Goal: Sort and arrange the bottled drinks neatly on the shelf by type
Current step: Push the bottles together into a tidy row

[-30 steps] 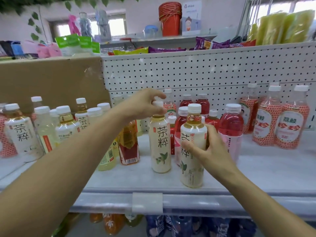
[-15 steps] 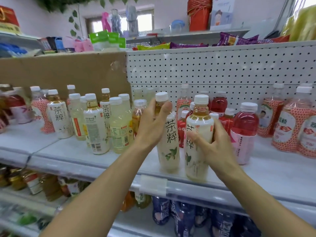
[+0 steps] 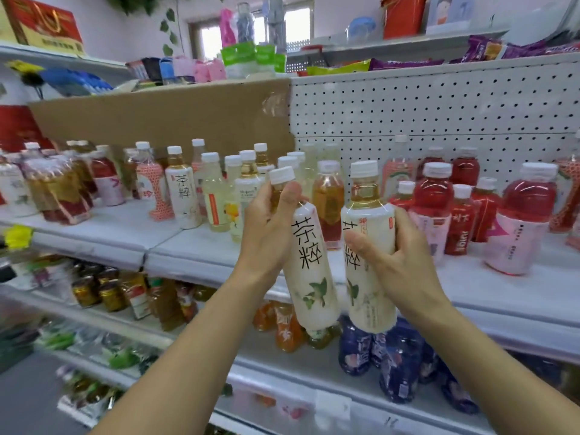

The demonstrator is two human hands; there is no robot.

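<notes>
Two white-labelled tea bottles with black characters are lifted off the shelf (image 3: 201, 246), held in front of its edge. My left hand (image 3: 266, 227) grips the neck and shoulder of the left tea bottle (image 3: 309, 271), which tilts with its cap to the left. My right hand (image 3: 398, 259) wraps the body of the right tea bottle (image 3: 367, 271), held upright. A matching tea bottle (image 3: 183, 196) stands on the shelf to the left among pale yellow bottles (image 3: 216, 202). Red drink bottles (image 3: 433, 199) stand to the right.
A cardboard sheet (image 3: 157, 117) backs the left shelf section, a white pegboard (image 3: 439, 111) the right. A shrink-wrapped bottle pack (image 3: 59, 189) sits far left. Lower shelves hold orange bottles (image 3: 287, 328) and dark blue bottles (image 3: 398, 362). Snack packs lie on top.
Both tea bottles have been lifted off the shelf and brought toward me; the left one now tilts. The view has swung left and down, showing more of the left shelf.
</notes>
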